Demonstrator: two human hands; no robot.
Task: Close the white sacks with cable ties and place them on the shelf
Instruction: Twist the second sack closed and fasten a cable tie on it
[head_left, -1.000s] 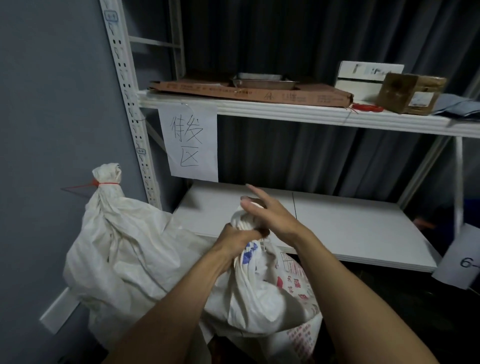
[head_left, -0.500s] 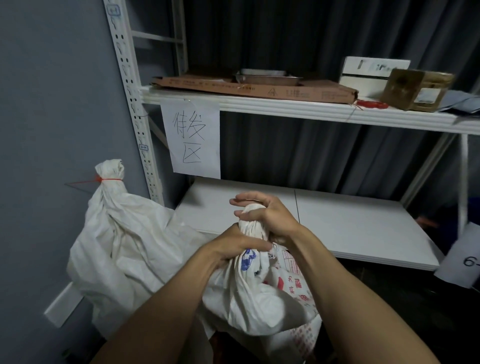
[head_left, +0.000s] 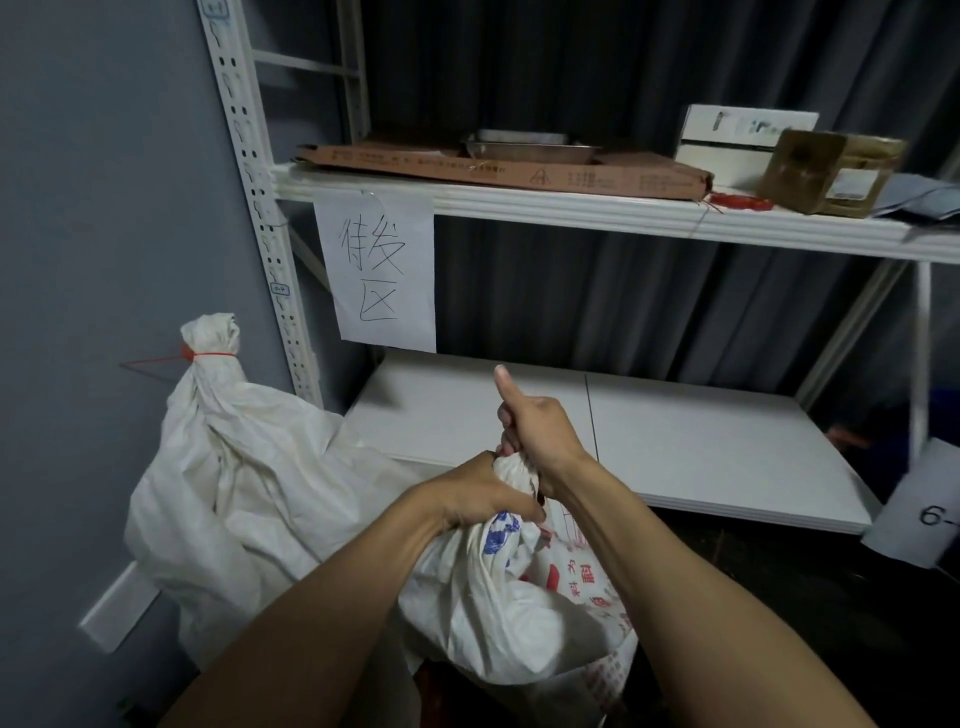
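1. Left hand (head_left: 480, 493) is curled tight round the bunched neck of the printed white sack (head_left: 498, 618).
2. Right hand (head_left: 540, 431) grips the same neck just above, thumb sticking up.
3. Printed white sack sits low in front of the lower shelf board (head_left: 717, 447), not on it.
4. Second white sack (head_left: 234, 467) is at left by the wall, red cable tie (head_left: 210, 355) round its neck.
5. Paper sign (head_left: 379, 270) hangs from the upper shelf (head_left: 571, 205).
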